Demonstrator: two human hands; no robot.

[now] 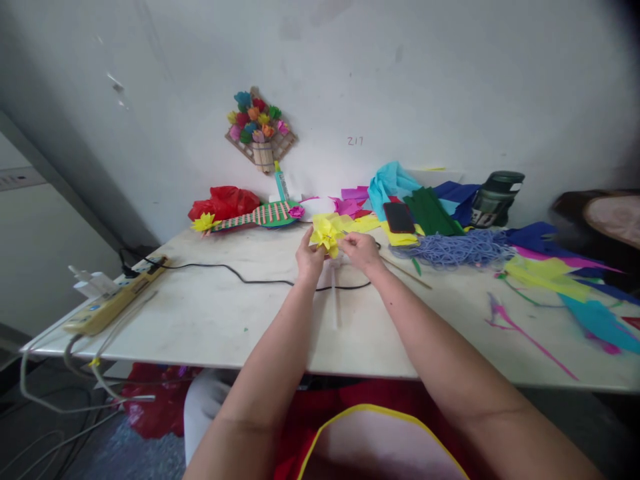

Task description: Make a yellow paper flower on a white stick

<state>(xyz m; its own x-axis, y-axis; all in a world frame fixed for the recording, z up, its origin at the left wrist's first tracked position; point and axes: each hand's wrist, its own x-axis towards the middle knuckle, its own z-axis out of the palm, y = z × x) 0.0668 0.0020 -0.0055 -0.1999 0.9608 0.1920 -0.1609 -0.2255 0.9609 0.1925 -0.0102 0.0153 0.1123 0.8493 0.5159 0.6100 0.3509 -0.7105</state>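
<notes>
Both my hands are stretched out over the white table (215, 320), meeting at a yellow paper flower (325, 235). My left hand (309, 257) is closed on the flower's left side. My right hand (361, 251) pinches its right side with the fingers bent. A pale stick (334, 300) hangs down from under the flower toward me; what grips it is hidden behind my fingers.
A black cable (240, 275) runs across the table to a power strip (113, 303) at the left edge. Coloured paper sheets (430, 207), a phone (399, 217), a bundle of purple cord (460, 248) and a dark jar (495, 198) lie at the back right. A paper guitar (260, 215) lies by the wall.
</notes>
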